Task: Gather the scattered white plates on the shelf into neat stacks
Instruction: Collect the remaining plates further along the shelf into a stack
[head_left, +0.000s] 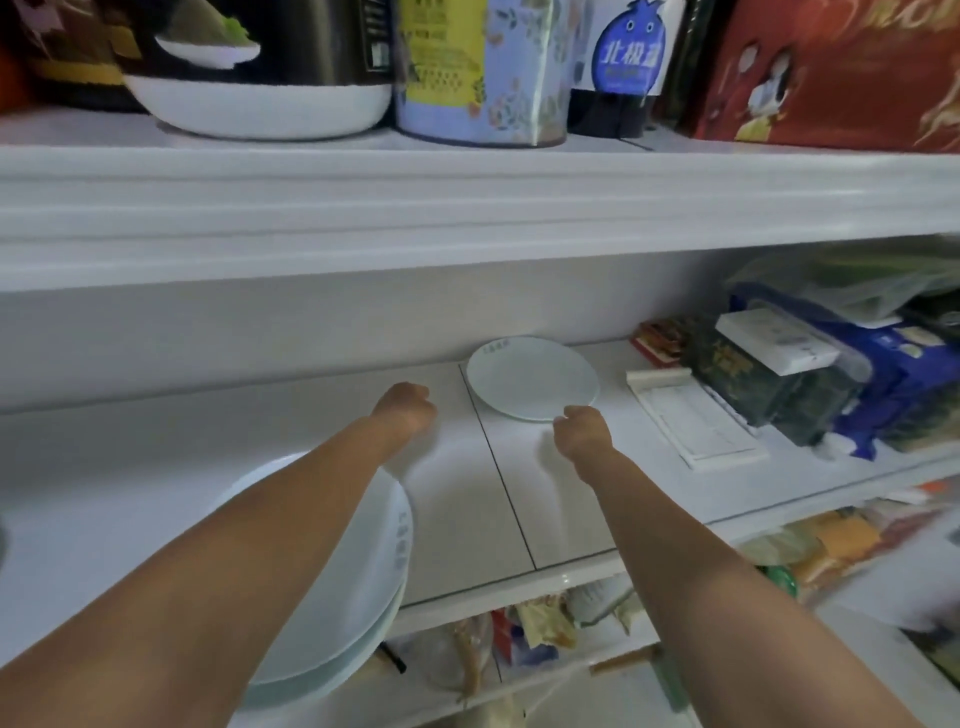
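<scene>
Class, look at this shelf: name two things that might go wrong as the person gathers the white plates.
1. The plate stack seems to overhang the shelf edge beneath the left forearm; a nudge might tip it off.
2. The right hand reaches only the near rim of the lone plate; dragged by that edge, it may slip or tilt.

On the shelf (519, 493), a plate (532, 376) lies near the back edge, mid-width. A stack (358, 571) of plates sits at the front edge, to the left. Right of the plate lies a booklet (696, 421); packets (810, 379) crowd the right end. The left hand (405, 410) is left of the plate, the right hand (582, 431) at its front rim.
</scene>
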